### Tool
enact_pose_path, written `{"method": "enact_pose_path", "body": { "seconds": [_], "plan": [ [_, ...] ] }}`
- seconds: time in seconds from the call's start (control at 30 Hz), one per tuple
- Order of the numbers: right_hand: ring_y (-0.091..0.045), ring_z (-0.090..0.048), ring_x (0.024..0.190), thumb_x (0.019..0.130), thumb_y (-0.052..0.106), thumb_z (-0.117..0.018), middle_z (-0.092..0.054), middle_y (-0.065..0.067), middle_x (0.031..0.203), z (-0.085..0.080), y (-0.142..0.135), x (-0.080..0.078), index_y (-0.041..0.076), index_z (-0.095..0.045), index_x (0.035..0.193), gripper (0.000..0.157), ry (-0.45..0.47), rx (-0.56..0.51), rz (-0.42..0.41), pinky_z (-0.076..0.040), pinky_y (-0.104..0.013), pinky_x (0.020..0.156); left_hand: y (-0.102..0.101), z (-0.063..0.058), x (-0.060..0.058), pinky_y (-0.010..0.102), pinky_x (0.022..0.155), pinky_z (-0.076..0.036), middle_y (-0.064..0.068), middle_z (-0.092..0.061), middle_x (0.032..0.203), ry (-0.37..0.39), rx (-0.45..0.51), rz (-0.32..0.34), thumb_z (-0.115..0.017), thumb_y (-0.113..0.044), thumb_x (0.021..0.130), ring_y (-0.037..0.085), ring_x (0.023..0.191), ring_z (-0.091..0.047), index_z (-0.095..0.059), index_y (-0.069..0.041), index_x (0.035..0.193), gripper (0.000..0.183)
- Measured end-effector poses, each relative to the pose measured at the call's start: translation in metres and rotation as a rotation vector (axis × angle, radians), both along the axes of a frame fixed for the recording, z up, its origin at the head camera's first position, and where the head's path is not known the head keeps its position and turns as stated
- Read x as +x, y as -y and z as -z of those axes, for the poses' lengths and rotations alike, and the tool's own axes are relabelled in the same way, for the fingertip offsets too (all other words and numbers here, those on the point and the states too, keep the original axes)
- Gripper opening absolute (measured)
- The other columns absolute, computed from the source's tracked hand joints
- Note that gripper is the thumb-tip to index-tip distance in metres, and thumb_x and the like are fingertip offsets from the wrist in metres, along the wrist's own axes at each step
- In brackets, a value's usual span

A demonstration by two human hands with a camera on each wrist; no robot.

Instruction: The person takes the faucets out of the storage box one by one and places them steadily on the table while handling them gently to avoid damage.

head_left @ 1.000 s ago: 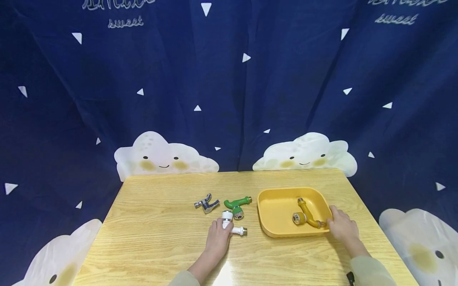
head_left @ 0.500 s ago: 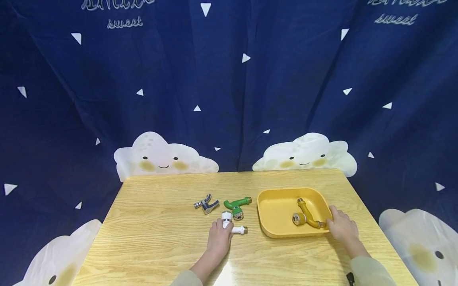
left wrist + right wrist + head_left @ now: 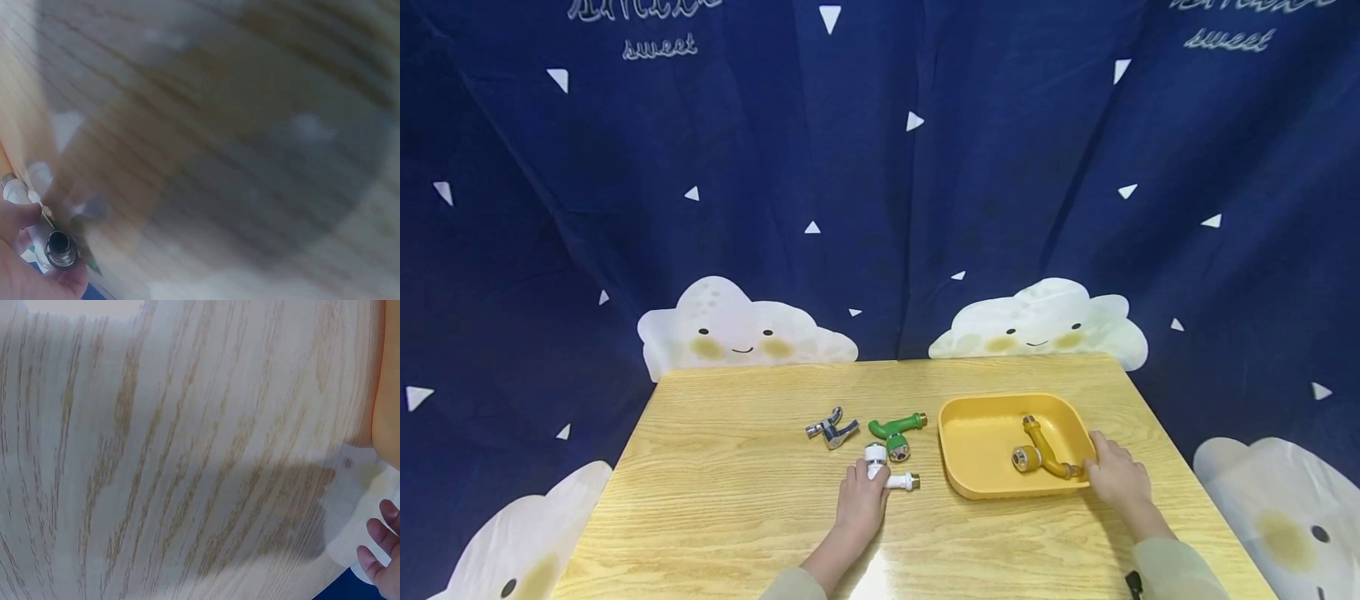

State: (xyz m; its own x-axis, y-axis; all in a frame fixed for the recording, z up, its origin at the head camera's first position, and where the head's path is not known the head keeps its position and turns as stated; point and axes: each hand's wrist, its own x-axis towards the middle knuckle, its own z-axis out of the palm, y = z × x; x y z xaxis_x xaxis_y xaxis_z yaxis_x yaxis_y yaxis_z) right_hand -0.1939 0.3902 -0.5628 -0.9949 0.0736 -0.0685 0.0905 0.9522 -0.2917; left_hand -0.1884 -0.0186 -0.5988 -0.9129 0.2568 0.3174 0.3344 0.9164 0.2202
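My left hand point(image 3: 859, 502) grips a white faucet point(image 3: 898, 482) with a ribbed round knob and a brass threaded end, low over the table in the head view. In the left wrist view, the thumb and fingers close around the faucet point(image 3: 20, 191), whose dark ringed opening faces the camera. At the right corner of a yellow tray point(image 3: 951, 471), my right hand point(image 3: 1118, 473) holds the rim; its outer fingers point(image 3: 378, 565) are loosely bent outside the tray in the right wrist view. A yellow faucet point(image 3: 1043, 454) lies inside the tray, one end close to that hand.
Just behind the white faucet lies a green faucet point(image 3: 897, 428). Left of it is a chrome faucet point(image 3: 832, 428). All rest on a wooden table point(image 3: 715, 467), backed by a dark blue curtain point(image 3: 865, 167) with clouds. A small black object point(image 3: 1134, 582) is by the right sleeve.
Hardly anything moves: the left hand and the white faucet shift only a few pixels. The right hand, the tray and the other faucets stay in place.
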Motion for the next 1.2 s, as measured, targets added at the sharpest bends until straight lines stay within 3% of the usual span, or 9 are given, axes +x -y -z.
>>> {"method": "enact_pose_path", "body": {
  "seconds": [0.27, 0.47, 0.67, 0.8, 0.97, 1.2],
  "plan": [
    [-0.051, -0.040, 0.107, 0.092, 0.021, -0.037, -0.042, -0.031, 0.123, -0.001, 0.000, 0.000, -0.002, -0.027, 0.136, 0.051, 0.005, 0.000, 0.000, -0.035, -0.063, 0.078, 0.001, 0.001, 0.001, 0.029, 0.055, -0.039, 0.013, -0.049, 0.090, -0.011, -0.010, 0.006, -0.066, -0.018, 0.079, 0.022, 0.075, -0.047, -0.060, -0.017, 0.096, 0.019],
    [-0.051, -0.041, 0.106, 0.092, 0.021, -0.037, -0.043, -0.031, 0.123, -0.002, 0.000, 0.000, -0.002, -0.027, 0.136, 0.050, 0.003, 0.002, -0.004, -0.036, -0.062, 0.077, 0.002, -0.002, 0.003, 0.033, 0.058, -0.042, 0.015, -0.051, 0.094, 0.022, 0.006, 0.005, -0.067, -0.019, 0.078, 0.024, 0.076, -0.048, -0.060, -0.017, 0.100, 0.023],
    [-0.050, -0.041, 0.106, 0.092, 0.021, -0.037, -0.043, -0.030, 0.122, -0.003, -0.001, 0.000, -0.001, -0.027, 0.136, 0.050, 0.001, -0.001, -0.002, -0.035, -0.063, 0.077, 0.003, -0.007, 0.006, 0.038, 0.066, -0.043, 0.019, -0.051, 0.103, 0.070, 0.062, 0.004, -0.065, -0.025, 0.078, 0.029, 0.082, -0.048, -0.058, -0.014, 0.116, 0.041],
    [-0.051, -0.040, 0.107, 0.093, 0.022, -0.036, -0.042, -0.030, 0.123, -0.001, -0.001, -0.001, -0.002, -0.027, 0.136, 0.050, 0.001, -0.002, -0.003, -0.035, -0.063, 0.078, 0.002, -0.011, 0.006, 0.039, 0.070, -0.041, 0.018, -0.049, 0.107, 0.022, 0.087, -0.004, -0.064, -0.029, 0.075, 0.029, 0.087, -0.047, -0.054, -0.011, 0.123, 0.051],
    [-0.051, -0.040, 0.108, 0.093, 0.022, -0.036, -0.042, -0.030, 0.124, 0.000, -0.001, 0.000, -0.002, -0.027, 0.136, 0.050, 0.001, -0.006, -0.001, -0.035, -0.063, 0.078, -0.003, -0.018, 0.000, 0.042, 0.078, -0.041, 0.015, -0.049, 0.111, -0.053, 0.068, 0.008, -0.063, -0.034, 0.077, 0.029, 0.096, -0.047, -0.053, -0.012, 0.122, 0.051],
    [-0.049, -0.042, 0.106, 0.092, 0.021, -0.038, -0.043, -0.029, 0.123, 0.000, -0.001, 0.000, -0.001, -0.029, 0.134, 0.048, -0.002, -0.006, -0.001, -0.036, -0.062, 0.076, -0.022, -0.032, -0.010, 0.042, 0.093, -0.037, 0.013, -0.046, 0.123, -0.092, 0.027, 0.118, -0.057, -0.033, 0.084, 0.028, 0.112, -0.045, -0.051, -0.014, 0.124, 0.045]
  ]
}}
